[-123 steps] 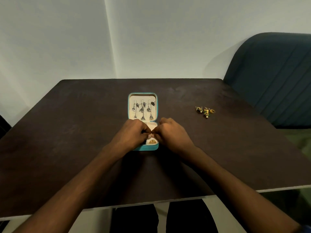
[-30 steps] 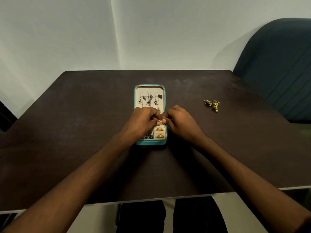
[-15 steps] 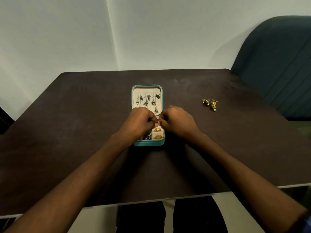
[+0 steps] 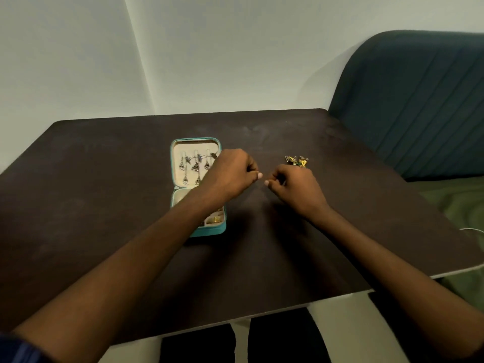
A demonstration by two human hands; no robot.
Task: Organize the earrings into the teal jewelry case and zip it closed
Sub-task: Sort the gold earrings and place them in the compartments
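With the teal jewelry case open, loose earrings lie right of it, just beyond the nearer right hand; both hands' fingers curl, contents indiscernible.

Open teal case, gold earrings beside

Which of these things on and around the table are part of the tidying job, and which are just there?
Part of the job: teal jewelry case, silver earrings in its lid, loose gold-green earrings.

Just there: dark table, blue chair.
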